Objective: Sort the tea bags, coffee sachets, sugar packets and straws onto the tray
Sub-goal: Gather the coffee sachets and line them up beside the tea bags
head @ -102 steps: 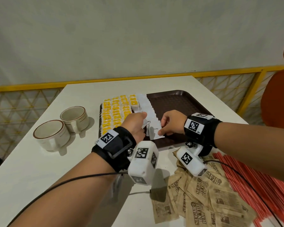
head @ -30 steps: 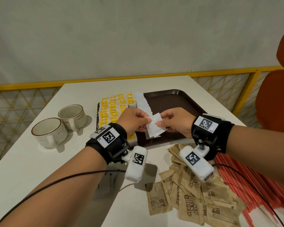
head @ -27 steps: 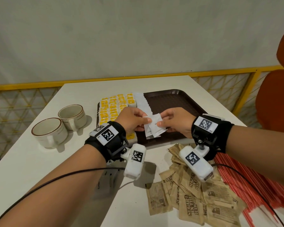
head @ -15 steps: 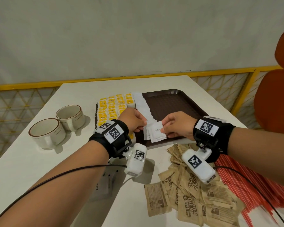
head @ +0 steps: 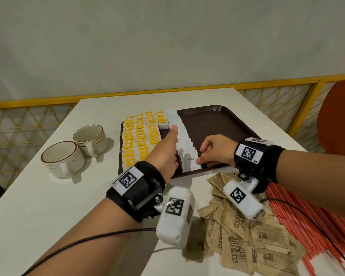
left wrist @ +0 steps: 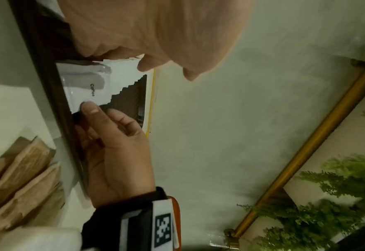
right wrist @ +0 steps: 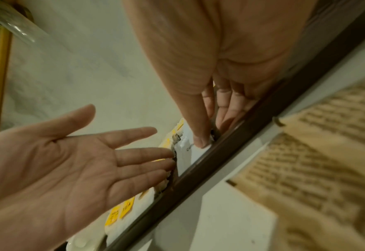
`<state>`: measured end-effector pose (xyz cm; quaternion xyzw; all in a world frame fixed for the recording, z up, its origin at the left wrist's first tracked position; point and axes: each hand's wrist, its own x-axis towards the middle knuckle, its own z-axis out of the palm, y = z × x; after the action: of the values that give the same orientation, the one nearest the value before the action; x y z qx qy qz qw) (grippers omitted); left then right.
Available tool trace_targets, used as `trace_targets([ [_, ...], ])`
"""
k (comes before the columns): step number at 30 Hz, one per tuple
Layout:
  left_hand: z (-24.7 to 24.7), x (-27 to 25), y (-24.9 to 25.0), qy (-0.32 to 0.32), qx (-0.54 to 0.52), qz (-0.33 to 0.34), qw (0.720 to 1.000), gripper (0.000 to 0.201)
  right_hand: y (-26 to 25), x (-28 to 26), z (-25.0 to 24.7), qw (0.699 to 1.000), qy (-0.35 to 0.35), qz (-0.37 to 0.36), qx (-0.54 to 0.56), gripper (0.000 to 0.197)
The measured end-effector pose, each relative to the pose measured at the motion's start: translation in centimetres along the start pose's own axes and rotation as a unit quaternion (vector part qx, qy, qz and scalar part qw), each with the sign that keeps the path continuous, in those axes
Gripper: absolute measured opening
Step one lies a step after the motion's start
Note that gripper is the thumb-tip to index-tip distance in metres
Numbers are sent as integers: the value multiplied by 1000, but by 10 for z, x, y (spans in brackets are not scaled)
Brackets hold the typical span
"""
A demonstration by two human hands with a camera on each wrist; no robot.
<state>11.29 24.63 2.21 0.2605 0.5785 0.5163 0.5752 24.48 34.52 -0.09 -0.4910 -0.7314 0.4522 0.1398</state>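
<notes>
The white coffee sachet (head: 190, 160) lay flat at the brown tray's (head: 217, 124) near edge, pressed by the right hand's (head: 217, 151) fingertip; the left hand (head: 165, 150) was spread, holding nothing. Light, thin and slippery, it would best be pinched by an edge.

Tea bags (head: 141, 136) left of sachets (head: 184, 142) on tray (head: 217, 124)

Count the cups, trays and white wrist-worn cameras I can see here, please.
Beige ceramic cups with brown rims: 2
Dark brown plastic tray: 1
White box-shaped wrist cameras: 2
Total: 5
</notes>
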Motion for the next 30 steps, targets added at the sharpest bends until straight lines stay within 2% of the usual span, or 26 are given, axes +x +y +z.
trace_targets([
  [3,2,3,-5,-11,-21,-10,1000,78,-1,-1,1,1000,-6,-16,-22,32],
  [11,6,0,-1,6,-5,11,1000,68,-9,4,3,999,0,-26,-36,25],
  [16,6,-3,-2,27,-3,17,999,72,-11,4,5,1000,1,-11,11,20],
  [21,4,-10,-6,14,0,13,1000,69,-8,0,5,998,-18,5,59,22],
  [30,6,-18,-2,-2,-1,-3,1000,67,-9,-7,4,999,-24,5,35,30],
])
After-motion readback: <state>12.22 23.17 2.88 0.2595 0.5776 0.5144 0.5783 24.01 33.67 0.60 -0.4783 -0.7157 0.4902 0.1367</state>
